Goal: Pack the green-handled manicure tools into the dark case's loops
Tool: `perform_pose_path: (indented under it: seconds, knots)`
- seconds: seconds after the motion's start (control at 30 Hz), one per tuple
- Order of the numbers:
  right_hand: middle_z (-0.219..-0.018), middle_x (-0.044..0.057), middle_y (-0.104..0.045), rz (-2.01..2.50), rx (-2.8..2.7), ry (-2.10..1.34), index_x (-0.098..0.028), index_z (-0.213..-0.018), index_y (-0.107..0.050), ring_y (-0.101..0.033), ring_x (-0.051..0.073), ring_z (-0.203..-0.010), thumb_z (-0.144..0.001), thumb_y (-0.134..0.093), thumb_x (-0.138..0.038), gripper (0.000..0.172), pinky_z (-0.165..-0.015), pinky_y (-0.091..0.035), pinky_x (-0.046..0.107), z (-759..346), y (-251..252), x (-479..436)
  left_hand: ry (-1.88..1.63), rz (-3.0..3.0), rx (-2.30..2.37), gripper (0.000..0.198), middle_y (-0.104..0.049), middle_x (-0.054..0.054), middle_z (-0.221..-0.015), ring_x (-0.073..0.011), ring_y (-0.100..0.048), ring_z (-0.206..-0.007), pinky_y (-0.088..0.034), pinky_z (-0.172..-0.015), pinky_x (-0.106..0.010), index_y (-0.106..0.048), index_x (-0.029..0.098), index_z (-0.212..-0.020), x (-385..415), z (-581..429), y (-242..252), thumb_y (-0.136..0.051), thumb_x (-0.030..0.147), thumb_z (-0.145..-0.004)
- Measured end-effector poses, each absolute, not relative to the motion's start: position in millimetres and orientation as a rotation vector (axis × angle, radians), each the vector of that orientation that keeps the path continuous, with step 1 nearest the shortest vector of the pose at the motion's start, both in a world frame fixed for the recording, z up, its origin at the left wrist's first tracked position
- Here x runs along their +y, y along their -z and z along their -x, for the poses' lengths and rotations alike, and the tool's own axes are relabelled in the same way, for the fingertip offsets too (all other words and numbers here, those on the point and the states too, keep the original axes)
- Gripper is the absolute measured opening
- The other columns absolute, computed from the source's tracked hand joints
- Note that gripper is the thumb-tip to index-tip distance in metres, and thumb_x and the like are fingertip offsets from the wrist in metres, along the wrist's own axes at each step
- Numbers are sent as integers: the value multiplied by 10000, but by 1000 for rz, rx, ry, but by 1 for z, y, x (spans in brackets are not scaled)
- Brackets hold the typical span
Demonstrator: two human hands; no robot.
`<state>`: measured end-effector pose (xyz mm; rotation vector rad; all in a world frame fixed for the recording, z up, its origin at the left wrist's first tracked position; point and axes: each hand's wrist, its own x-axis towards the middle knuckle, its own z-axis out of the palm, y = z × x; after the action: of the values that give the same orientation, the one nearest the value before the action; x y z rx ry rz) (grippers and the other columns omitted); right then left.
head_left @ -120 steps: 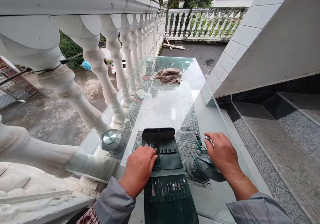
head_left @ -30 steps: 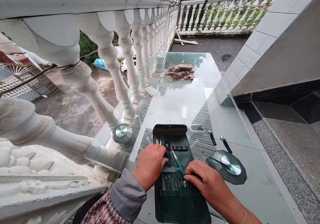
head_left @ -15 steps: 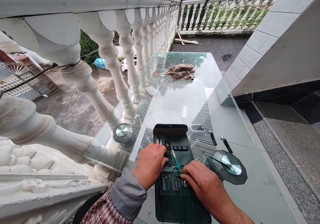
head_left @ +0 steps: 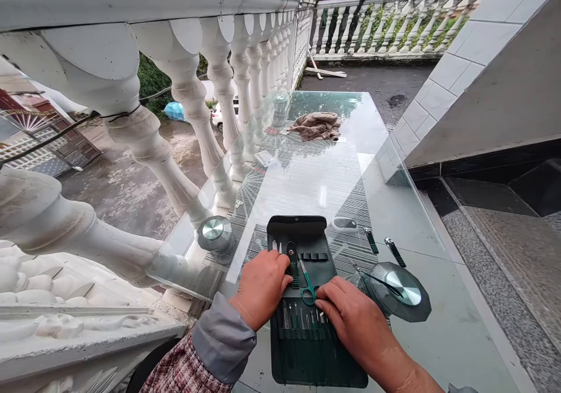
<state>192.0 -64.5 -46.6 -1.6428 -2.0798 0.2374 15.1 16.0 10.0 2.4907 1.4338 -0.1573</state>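
A dark green tool case point(head_left: 307, 346) lies unfolded on the glass table point(head_left: 333, 171), with several small metal tools in its loops. My left hand point(head_left: 262, 288) rests on the case's left side, fingers curled against the fabric, holding it down. My right hand point(head_left: 348, 314) pinches the handle of small green scissors point(head_left: 308, 286), whose blades lie on the case's upper panel next to a clipper in its slot.
Two loose clippers point(head_left: 395, 252) and a small white oval object point(head_left: 345, 224) lie right of the case. A brown cloth point(head_left: 316, 125) sits far up the table. Round metal table mounts point(head_left: 213, 233) show through the glass. A white balustrade point(head_left: 184, 89) runs along the left.
My right hand left the clippers at the right, brought the green scissors over to the case and has slid them a little further up and left onto the upper panel. Left hand stays.
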Motion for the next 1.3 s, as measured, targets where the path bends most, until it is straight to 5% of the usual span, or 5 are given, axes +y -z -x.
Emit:
perform_pose_path:
  seconds: [1.03, 1.3]
  knots:
    - [-616, 22, -496, 1611, -2135, 246, -220, -667, -458, -441, 169, -581, -942, -355, -210, 294, -556, -268, 301, -171, 42, -74, 147, -2473, 1412, 132, -612, -24, -995, -210, -563, -985, -459, -751, -291, -567, 224, -980, 19, -13, -2, -577, 297, -871]
    - [-648, 0, -524, 1666, -2021, -23, -217, -718, -461, -499, 141, -576, -953, -352, -268, 264, -541, -307, 268, -176, 46, -60, 164, -2476, 1409, 154, -618, -27, -1015, -220, -566, -1001, -468, -762, -301, -569, 223, -994, 20, -14, -2, -588, 299, -861]
